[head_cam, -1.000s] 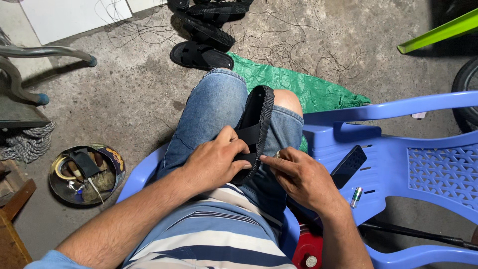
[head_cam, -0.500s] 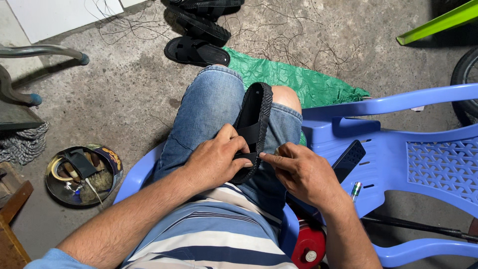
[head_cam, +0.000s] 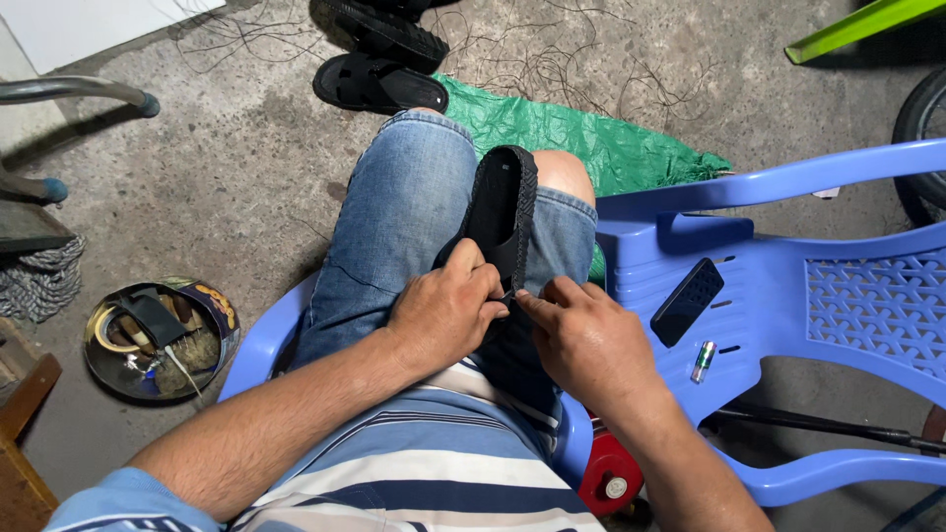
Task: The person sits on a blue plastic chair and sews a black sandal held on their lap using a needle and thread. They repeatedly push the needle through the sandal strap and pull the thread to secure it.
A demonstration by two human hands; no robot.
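Note:
A black sandal [head_cam: 506, 212] stands on edge between my knees, its ridged sole rim facing up. My left hand [head_cam: 448, 310] clasps the near end of the sandal, fingers wrapped around it. My right hand [head_cam: 581, 340] sits just to the right, its thumb and forefinger pinched at the sandal's near edge; whatever they pinch is too small to make out. I sit in denim shorts and a striped shirt on a blue plastic chair [head_cam: 258, 345].
A second blue plastic chair [head_cam: 788, 296] at my right carries a black phone [head_cam: 687, 300] and a small cylinder [head_cam: 703, 361]. Round tin [head_cam: 158, 340] of tools on the concrete floor left. Black sandals [head_cam: 379, 59] and green sheet [head_cam: 591, 138] ahead. Red object [head_cam: 611, 478] below.
The hands stay on the sandal's near end, barely shifting. The view has drifted slightly, so the floor and sandals ahead sit a little higher in frame.

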